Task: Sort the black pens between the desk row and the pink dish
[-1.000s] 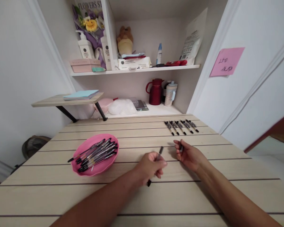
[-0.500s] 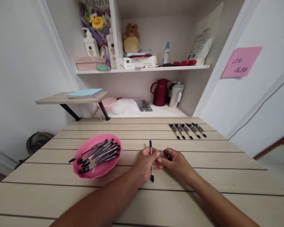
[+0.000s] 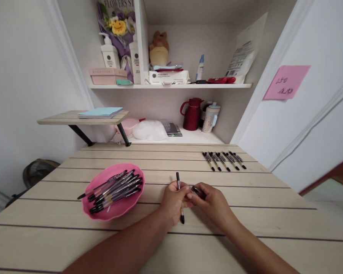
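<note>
Pen (image 3: 178,179) in left hand (image 3: 173,201), just right of bowl (image 3: 114,213), above the table (image 3: 260,213); grip closed round the barrel's middle, both ends sticking out. Right hand (image 3: 210,201) fingertip to fingertip with the left, grip pinched shut on a small dark cap (image 3: 196,190), or so it looks, being too small to tell surely. Likely trouble: so little of the cap held, hence easy to fumble, drop and lose rolling along the slats. Also possible: a skewed meeting of pen and cap, ink on a fingertip. Row of pens (image 3: 224,160) far right of bowl, well apart.
</note>
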Demonstrator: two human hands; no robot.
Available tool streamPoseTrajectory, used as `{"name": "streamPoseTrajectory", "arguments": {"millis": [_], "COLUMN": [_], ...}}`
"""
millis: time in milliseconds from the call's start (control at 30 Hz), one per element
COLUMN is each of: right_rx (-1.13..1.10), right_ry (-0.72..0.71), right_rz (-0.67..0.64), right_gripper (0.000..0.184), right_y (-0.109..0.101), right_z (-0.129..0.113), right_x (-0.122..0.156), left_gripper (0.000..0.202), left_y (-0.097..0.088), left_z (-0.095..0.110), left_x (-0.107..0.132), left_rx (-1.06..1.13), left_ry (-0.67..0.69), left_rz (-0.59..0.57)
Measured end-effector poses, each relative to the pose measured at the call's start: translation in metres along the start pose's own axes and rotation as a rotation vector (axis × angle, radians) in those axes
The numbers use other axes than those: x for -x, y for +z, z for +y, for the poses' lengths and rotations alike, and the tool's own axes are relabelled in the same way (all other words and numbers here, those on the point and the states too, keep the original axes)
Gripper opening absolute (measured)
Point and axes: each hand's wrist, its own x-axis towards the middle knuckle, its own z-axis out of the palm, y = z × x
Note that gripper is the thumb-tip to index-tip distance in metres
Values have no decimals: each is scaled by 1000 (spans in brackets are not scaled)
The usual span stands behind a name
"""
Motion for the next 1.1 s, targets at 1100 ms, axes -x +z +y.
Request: {"name": "streamPoseTrajectory", "arguments": {"millis": [1100], "right_rx": [643], "right_ry": [318], "right_rz": [26], "right_gripper": [27], "right_y": [-18], "right_z": [82], "right_x": [-182], "left_gripper": [22], "left_y": [2], "left_z": [-8], "left_x": [-3], "left_rx": [-71], "left_ry": [-12], "left_rz": [-50]}}
